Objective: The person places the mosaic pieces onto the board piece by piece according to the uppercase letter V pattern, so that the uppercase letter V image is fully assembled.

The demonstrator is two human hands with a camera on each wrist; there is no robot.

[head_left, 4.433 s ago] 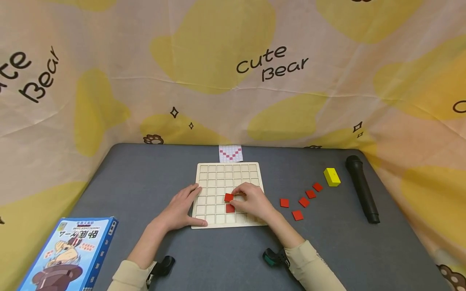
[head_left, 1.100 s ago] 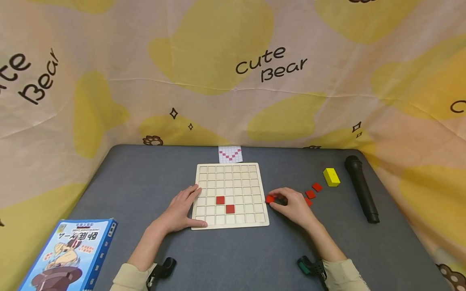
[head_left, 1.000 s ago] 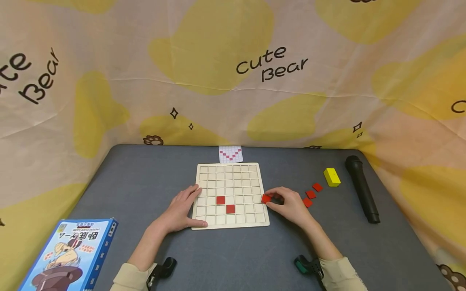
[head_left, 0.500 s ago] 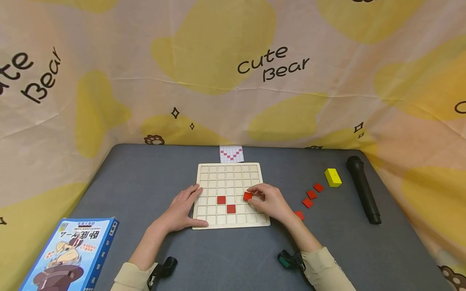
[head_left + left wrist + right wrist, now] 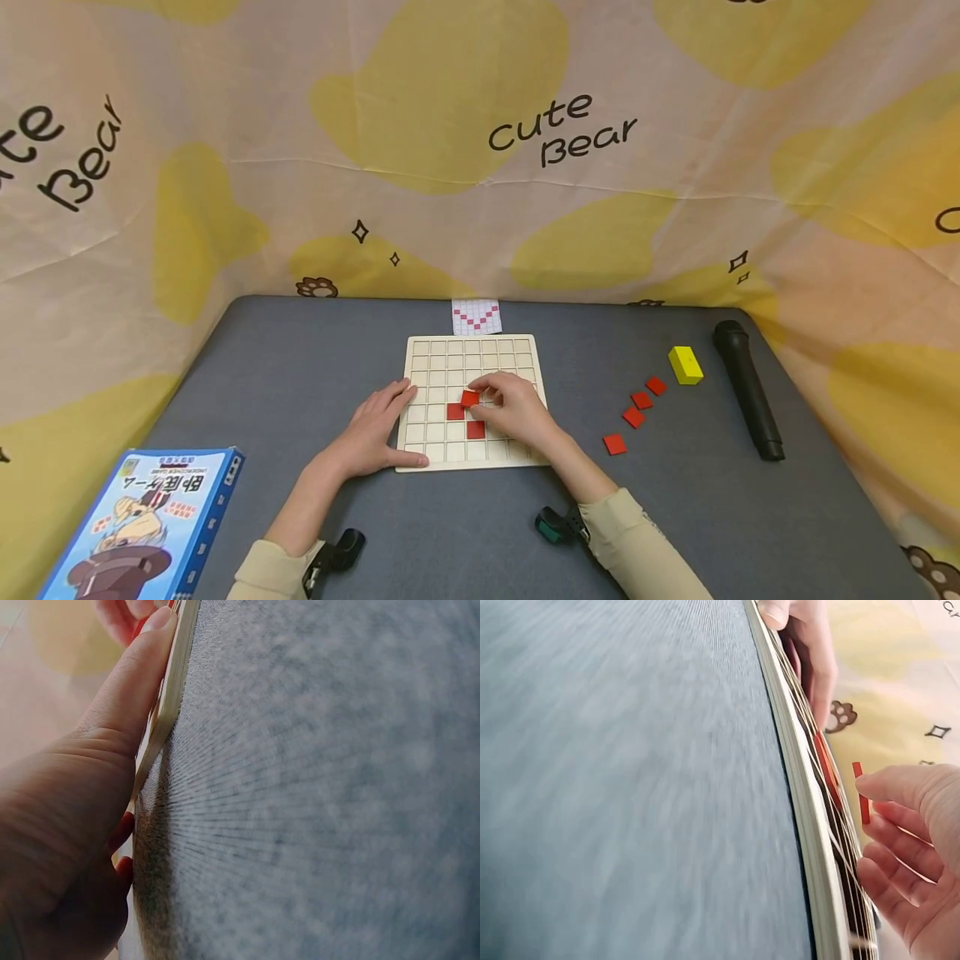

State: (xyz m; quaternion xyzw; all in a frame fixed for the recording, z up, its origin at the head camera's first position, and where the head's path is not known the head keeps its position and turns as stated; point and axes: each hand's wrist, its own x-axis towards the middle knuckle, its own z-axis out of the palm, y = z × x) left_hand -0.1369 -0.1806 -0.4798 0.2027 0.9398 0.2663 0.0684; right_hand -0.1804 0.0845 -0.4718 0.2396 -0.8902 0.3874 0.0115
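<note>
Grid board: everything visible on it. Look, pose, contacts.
The board is a pale, wood-looking square with rounded corners, a plain rim and thin raised lines dividing it into square cells. Its edge looks layered in the wrist views. It lies flat on the gray table, with the card at its far edge; whether those touch is unclear. Two red tiles sit in diagonally adjacent cells. The left hand rests on its left edge; the right hand hides some cells.
</note>
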